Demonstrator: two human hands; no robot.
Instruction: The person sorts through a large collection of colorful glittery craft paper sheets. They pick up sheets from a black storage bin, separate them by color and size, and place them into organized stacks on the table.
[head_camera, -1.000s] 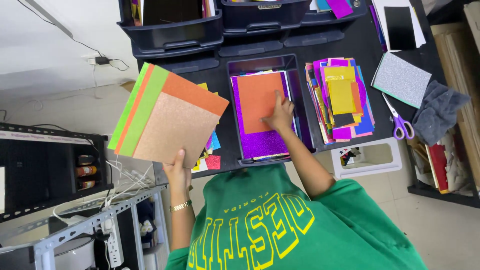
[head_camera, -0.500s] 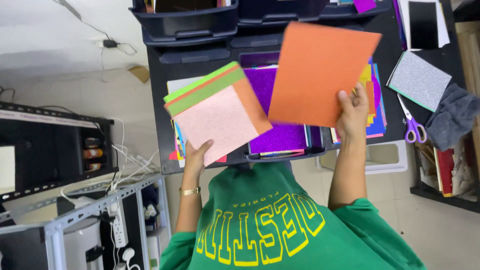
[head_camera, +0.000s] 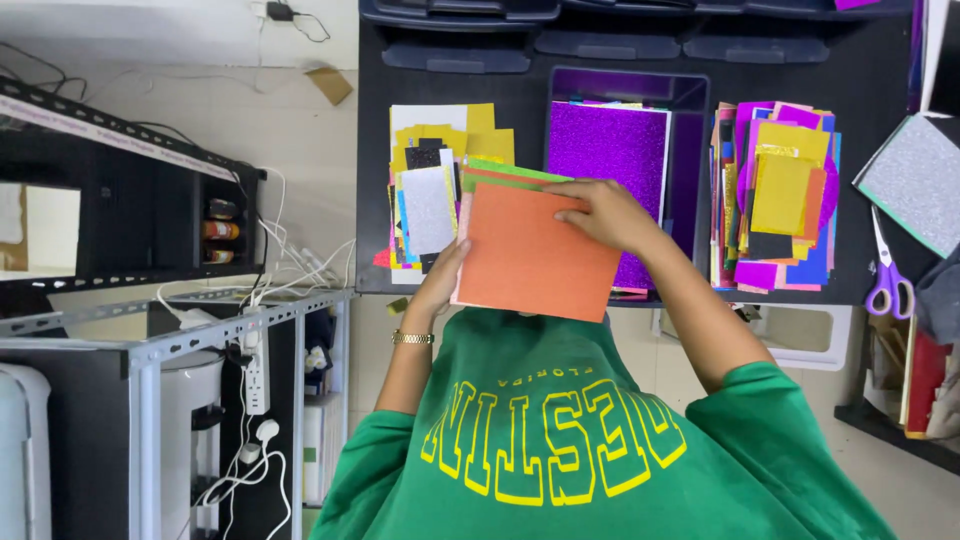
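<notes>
I hold a stack of coloured glitter sheets (head_camera: 535, 250) above the black table's (head_camera: 870, 70) front edge. An orange sheet lies on top, with green and pink edges showing beneath it. My left hand (head_camera: 443, 278) grips the stack from below at its left edge. My right hand (head_camera: 605, 213) rests flat on the orange sheet's upper right corner. Behind the stack, a dark tray (head_camera: 690, 110) holds a purple glitter sheet (head_camera: 608, 142).
A loose pile of yellow, white and black sheets (head_camera: 432, 170) lies left of the tray, a multicoloured pile (head_camera: 775, 195) right of it. Purple-handled scissors (head_camera: 884, 270) and a silver sheet (head_camera: 915, 180) lie far right. Dark bins (head_camera: 460, 12) line the back; metal shelving (head_camera: 180, 340) with cables stands left.
My right hand brought the orange sheet down from the air and laid it on top of the stack in my left hand. The stack shifted right and lower.
</notes>
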